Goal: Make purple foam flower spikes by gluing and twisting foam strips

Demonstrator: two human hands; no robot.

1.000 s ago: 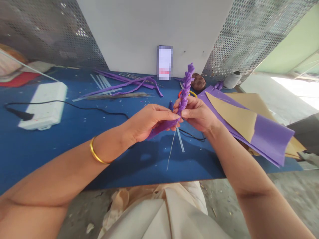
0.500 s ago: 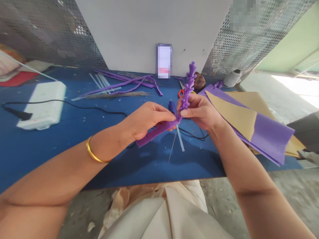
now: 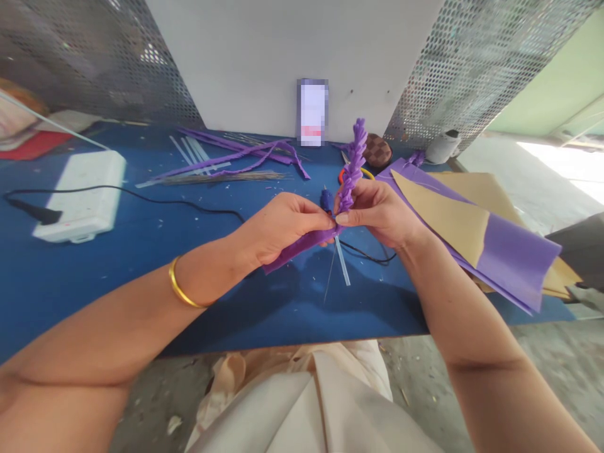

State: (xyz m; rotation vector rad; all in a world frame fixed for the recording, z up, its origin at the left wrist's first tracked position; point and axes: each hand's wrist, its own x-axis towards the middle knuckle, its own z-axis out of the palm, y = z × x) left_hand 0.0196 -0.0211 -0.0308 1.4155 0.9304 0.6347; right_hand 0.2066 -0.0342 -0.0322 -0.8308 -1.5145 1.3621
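Note:
My right hand (image 3: 375, 211) pinches the lower part of a purple paper flower spike (image 3: 353, 167), which stands nearly upright with small petals around it. Its thin wire stem (image 3: 329, 277) hangs below the fingers. My left hand (image 3: 297, 228) is closed on a purple crepe paper strip (image 3: 295, 250), right where the strip meets the base of the spike. The two thumbs are almost touching. Behind the hands lies a blue glue gun (image 3: 325, 198), partly hidden, with a clear glue stick (image 3: 343, 263) reaching toward me.
At left, a white power strip (image 3: 89, 195) has a black cord (image 3: 189, 202) running across the blue table (image 3: 226, 321). Purple strips (image 3: 264, 151) and wires (image 3: 226, 178) lie behind. Scissors (image 3: 365, 174), a checkered pouch (image 3: 377, 151) and purple paper sheets (image 3: 516, 251) are at right. A phone (image 3: 312, 113) leans upright.
The flower spike has turned and tilts more upright, its tip slightly to the left. The free end of the strip has moved a little up and right. Both hands keep their hold.

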